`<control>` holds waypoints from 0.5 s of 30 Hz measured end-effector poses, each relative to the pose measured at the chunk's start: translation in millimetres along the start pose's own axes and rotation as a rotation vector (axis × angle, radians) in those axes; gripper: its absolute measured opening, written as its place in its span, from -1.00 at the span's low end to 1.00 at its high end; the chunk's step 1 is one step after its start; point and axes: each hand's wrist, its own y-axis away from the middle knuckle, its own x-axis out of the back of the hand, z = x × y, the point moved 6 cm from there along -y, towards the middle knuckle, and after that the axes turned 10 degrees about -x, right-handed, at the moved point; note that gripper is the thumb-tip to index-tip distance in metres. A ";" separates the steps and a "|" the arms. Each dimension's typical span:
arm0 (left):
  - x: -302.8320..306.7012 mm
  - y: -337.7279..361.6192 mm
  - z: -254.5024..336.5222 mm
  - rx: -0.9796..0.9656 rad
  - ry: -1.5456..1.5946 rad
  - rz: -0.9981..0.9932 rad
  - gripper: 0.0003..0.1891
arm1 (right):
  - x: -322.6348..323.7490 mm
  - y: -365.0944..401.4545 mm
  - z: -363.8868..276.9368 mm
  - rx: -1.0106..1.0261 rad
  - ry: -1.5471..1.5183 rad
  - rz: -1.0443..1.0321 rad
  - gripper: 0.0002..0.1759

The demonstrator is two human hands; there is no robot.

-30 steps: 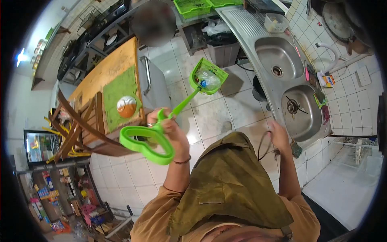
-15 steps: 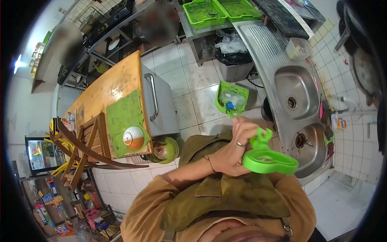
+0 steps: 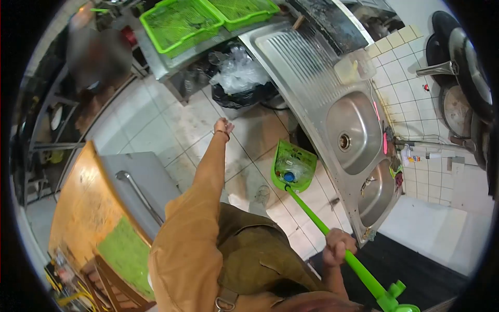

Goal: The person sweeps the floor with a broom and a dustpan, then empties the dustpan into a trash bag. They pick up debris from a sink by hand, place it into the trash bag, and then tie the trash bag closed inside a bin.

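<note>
My right hand (image 3: 339,247) is closed around the long green handle (image 3: 312,215) of a dustpan. The green dustpan pan (image 3: 307,182) is at the far end of the handle, over the tiled floor. Inside it lie crumpled clear plastic (image 3: 295,164) and a small blue piece (image 3: 289,177) that looks like a cap. My left hand (image 3: 223,126) is stretched forward with its fingers apart and nothing visible in it. It is nearest to a bin (image 3: 238,112) lined with a black bag (image 3: 241,97) and heaped with clear plastic.
A steel counter with two sink basins (image 3: 353,135) runs along the right. Green baskets (image 3: 182,23) stand on a table beyond the bin. To the left are a wooden-topped table (image 3: 83,203) and a wooden chair (image 3: 104,281). Pans (image 3: 457,109) hang on the tiled wall.
My hands were together near the top of the handle. Now my left arm reaches out toward the bin while my right hand grips the shaft lower down. The view has turned and moved nearer the bin.
</note>
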 end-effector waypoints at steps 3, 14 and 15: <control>-26.9 -52.1 -25.0 0.012 0.237 0.021 -0.61 | -21.8 -14.4 -21.0 -0.063 0.005 0.025 -0.54; -55.0 -76.0 -21.3 -0.029 0.500 -0.038 -0.71 | -55.5 -18.8 -22.2 -0.148 0.035 0.076 -0.52; -49.0 -73.5 -25.0 -0.019 0.462 -0.029 -0.70 | -54.5 -16.1 -21.4 -0.151 0.024 0.063 -0.52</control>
